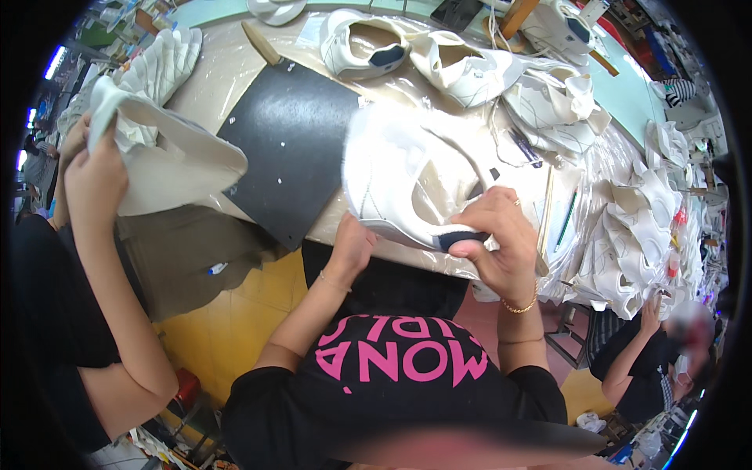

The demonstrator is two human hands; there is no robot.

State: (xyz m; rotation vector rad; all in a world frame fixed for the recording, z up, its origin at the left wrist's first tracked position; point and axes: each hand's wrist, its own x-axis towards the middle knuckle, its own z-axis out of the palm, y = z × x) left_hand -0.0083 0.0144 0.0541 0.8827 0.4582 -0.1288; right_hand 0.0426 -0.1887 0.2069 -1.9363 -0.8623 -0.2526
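A white shoe upper [384, 176] with a dark navy heel patch is held up in front of me above the table's near edge. My right hand [501, 235] grips it at the heel collar, with the thumb on the navy patch and the fingers over the rim. Closed at the upper's lower left edge is my left hand [354, 249]; its fingertips are partly hidden there. Strong light washes out the upper's far side. Just beyond and to the left lies a black board [286, 133] with small white scraps on it.
Finished-looking white uppers [466, 70] line the table's far side; more are heaped at right [627, 243]. A wooden-handled tool [261, 43] lies beyond the board, a green pencil [565, 222] to the right. At left a co-worker's hands [98, 176] hold a white piece [168, 164]. Another person sits lower right.
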